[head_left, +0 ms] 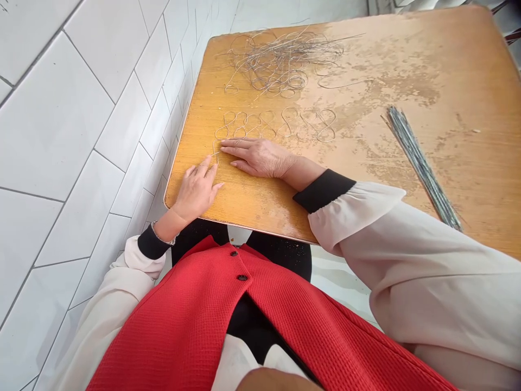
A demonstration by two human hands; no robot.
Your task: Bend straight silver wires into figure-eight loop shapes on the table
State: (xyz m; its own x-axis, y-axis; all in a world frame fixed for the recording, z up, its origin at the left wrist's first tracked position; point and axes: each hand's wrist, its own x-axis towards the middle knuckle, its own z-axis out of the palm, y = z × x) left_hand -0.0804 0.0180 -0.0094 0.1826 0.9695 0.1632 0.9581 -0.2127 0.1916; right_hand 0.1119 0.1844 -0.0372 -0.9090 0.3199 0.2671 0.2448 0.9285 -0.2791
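My left hand [196,190] rests on the table near its left corner, fingers spread, with the fingertips touching a thin bent wire [214,147]. Lying flat from the other side, my right hand [264,157] has its fingers stretched out, and their tips are close to the same wire. Whether they press on it I cannot tell. Just beyond both hands is a row of wires bent into wavy loops [288,122]. Farther back sits a tangled pile of thin wire pieces [280,60], some curled and some straight.
A bundle of straight grey-green rods or wires [423,168] lies slantwise on the right side of the worn wooden table [459,81]. A white tiled wall [97,108] runs close along the table's left edge.
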